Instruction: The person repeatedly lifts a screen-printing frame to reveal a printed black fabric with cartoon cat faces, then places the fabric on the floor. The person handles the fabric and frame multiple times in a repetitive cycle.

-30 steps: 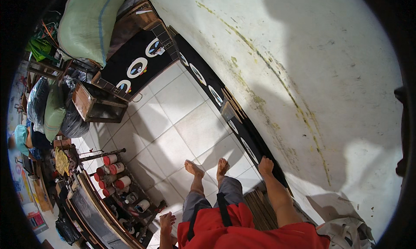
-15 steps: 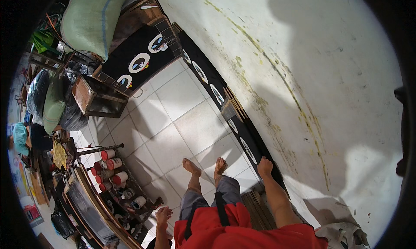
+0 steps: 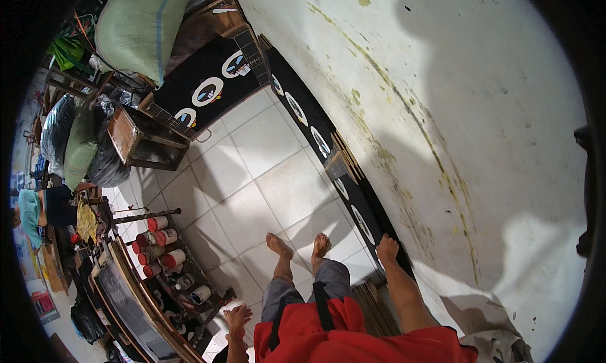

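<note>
My right hand (image 3: pixel 386 247) is closed at the top edge of a long black panel (image 3: pixel 349 202) that leans along the wall. White oval designs run down this panel, and its edges look stacked, as if several panels lie together. The fingertips are partly hidden. Low on the left, my left hand (image 3: pixel 238 317) hangs with its fingers apart and nothing in it. Close to that hand stands a rack of red-and-white paint cans (image 3: pixel 165 237). My bare feet are on the floor between the two hands.
Another black panel (image 3: pixel 208 91) with ovals stands across the far end. A wooden stool (image 3: pixel 148 139), stuffed green sacks (image 3: pixel 132 31) and framed boards (image 3: pixel 129 300) crowd the left side. A person in teal (image 3: pixel 29 214) is at the far left. The stained white wall (image 3: pixel 492 142) bounds the right.
The view has shifted slightly. My left hand's fingers have spread wider, while my right hand stays at the panel's edge. The person in teal at the far left has moved a little.
</note>
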`<state>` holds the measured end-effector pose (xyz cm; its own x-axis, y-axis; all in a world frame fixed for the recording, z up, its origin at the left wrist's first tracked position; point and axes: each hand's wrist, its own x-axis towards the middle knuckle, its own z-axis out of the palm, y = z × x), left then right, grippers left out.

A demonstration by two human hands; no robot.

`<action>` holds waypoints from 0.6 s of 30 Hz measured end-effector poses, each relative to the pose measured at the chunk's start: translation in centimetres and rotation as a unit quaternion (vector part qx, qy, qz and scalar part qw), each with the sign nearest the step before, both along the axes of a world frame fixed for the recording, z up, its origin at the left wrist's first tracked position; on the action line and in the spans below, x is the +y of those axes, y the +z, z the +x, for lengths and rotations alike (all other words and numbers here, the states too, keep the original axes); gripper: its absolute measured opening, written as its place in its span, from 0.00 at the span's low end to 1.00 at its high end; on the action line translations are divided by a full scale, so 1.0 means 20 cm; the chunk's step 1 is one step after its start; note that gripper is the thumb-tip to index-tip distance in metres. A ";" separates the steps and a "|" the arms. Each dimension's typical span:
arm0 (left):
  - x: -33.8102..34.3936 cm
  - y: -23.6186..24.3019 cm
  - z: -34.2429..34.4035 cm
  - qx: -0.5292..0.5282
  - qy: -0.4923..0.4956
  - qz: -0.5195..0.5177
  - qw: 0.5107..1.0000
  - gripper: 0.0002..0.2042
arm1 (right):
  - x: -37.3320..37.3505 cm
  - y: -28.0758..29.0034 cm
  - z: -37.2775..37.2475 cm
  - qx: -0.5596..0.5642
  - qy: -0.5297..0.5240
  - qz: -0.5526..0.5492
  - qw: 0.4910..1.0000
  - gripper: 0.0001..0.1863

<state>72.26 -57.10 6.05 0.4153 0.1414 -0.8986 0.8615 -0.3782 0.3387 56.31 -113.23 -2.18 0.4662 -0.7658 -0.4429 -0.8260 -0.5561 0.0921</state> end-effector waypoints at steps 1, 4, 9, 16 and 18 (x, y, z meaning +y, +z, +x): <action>0.00 0.00 0.00 0.001 0.002 -0.002 1.000 0.15 | 0.00 -0.01 -0.01 -0.001 -0.002 0.003 1.000 0.06; -0.01 -0.01 -0.01 -0.004 0.006 -0.008 1.000 0.15 | -0.01 -0.05 -0.04 -0.014 0.018 -0.022 1.000 0.06; -0.03 -0.01 -0.02 -0.008 0.020 -0.028 0.999 0.15 | -0.03 -0.05 -0.07 -0.018 0.026 -0.033 0.999 0.09; -0.12 0.00 0.03 -0.014 0.003 -0.046 0.999 0.15 | -0.01 0.15 0.01 -0.012 -0.002 -0.026 1.000 0.14; -0.13 -0.01 0.04 -0.019 0.004 -0.057 0.998 0.16 | 0.03 0.21 0.05 -0.040 0.005 -0.047 0.998 0.16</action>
<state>73.02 -59.78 5.85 0.4479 0.0426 -0.8930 0.8504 -0.3286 0.4109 57.25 -112.69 2.10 0.5057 -0.7970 -0.3304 -0.8268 -0.5570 0.0783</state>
